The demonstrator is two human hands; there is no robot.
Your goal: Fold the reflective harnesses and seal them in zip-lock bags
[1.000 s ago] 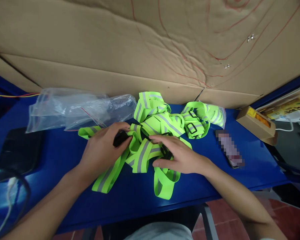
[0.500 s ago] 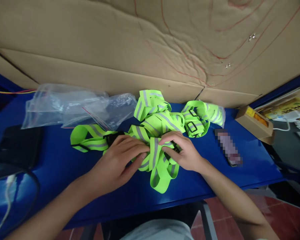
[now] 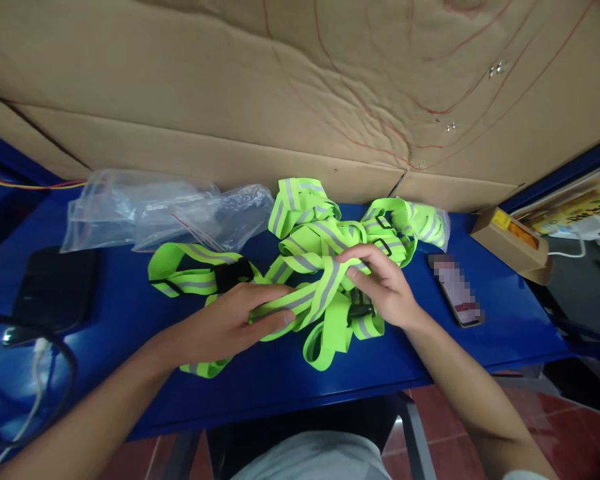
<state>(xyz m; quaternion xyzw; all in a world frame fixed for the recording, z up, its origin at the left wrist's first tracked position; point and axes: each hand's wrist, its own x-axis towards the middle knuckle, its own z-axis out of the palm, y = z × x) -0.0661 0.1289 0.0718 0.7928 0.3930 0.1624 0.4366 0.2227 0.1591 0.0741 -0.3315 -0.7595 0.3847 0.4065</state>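
A tangle of neon green straps (image 3: pixel 325 230) with grey reflective stripes and black buckles lies on the blue table. My left hand (image 3: pixel 230 317) pinches a striped strap between thumb and fingers at the tangle's left front. On the right, my right hand (image 3: pixel 380 283) holds a crossing part of the strap between thumb and index finger. A black buckle (image 3: pixel 361 312) hangs just below the right fingers. Left of the tangle, a strap loop (image 3: pixel 167 267) joins a black piece (image 3: pixel 234 272). More bundled straps (image 3: pixel 427 225), partly in a clear bag, lie behind at the right.
Clear plastic bags (image 3: pixel 145 207) lie at the back left, before a cardboard panel (image 3: pixel 180 87). A black device (image 3: pixel 55 287) with cables is on the left. A phone (image 3: pixel 457 290) and a small cardboard box (image 3: pixel 513 243) are on the right.
The hands have moved slightly apart, and the strap between them now stretches diagonally. The buckle below my right hand shows more, and a strap loop shows below my left forearm.
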